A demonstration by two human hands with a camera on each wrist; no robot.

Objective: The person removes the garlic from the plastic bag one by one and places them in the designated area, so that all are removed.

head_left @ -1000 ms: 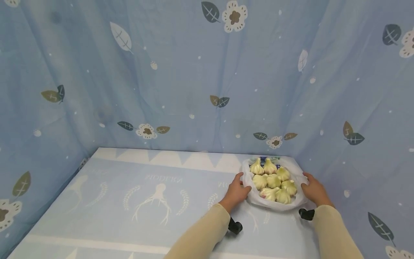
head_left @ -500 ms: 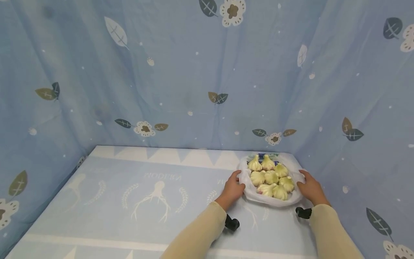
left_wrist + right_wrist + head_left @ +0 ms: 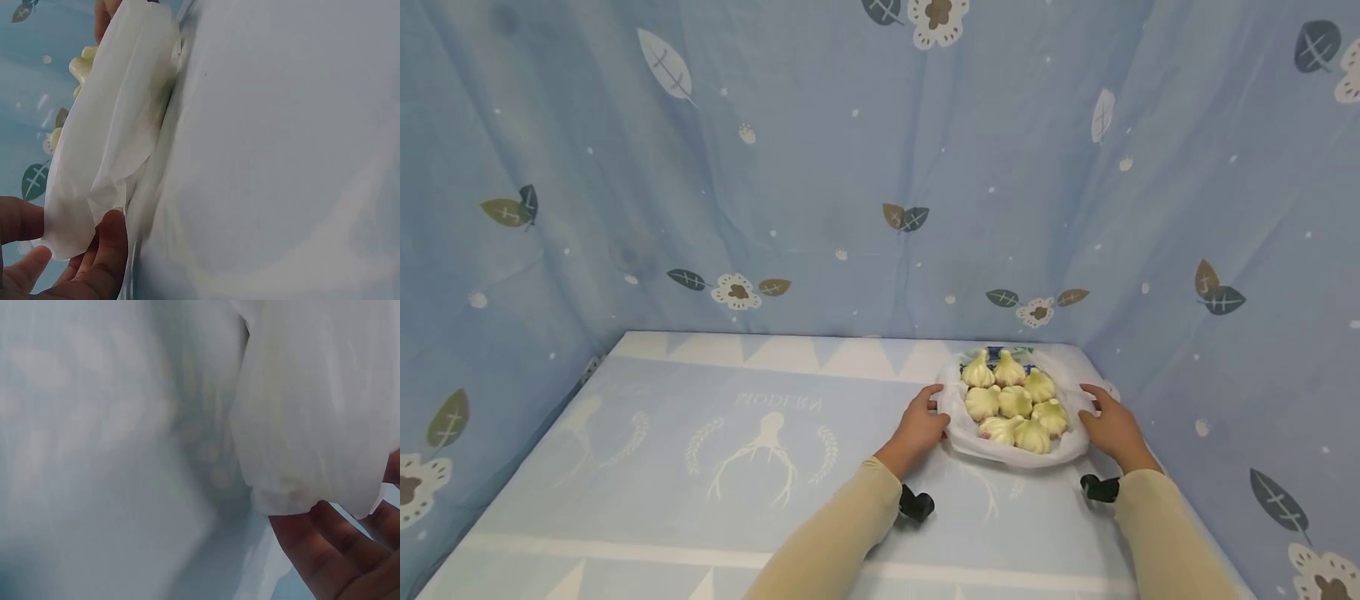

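Observation:
A white plastic bag (image 3: pixel 992 454), its mouth spread wide, holds several pale garlic bulbs (image 3: pixel 1015 402) at the table's far right corner. My left hand (image 3: pixel 917 429) grips the bag's left side; in the left wrist view its fingers (image 3: pixel 107 250) and thumb close on the thin plastic. At the opposite side my right hand (image 3: pixel 1116 429) holds the bag's edge, with fingertips (image 3: pixel 294 534) tucked under the plastic in the right wrist view. A shadow lies beneath the bag; whether it is fully off the table I cannot tell.
The table (image 3: pixel 760 533) has a pale blue printed cover and stretches out to the left. Blue patterned curtain (image 3: pixel 820 167) hangs close behind it and along both sides. A black wrist mount (image 3: pixel 916 504) sticks out below the left sleeve.
Both hands have shifted the bag of garlic a little to the left, away from the right-hand curtain. Their hold on it looks the same. The head view has tilted slightly.

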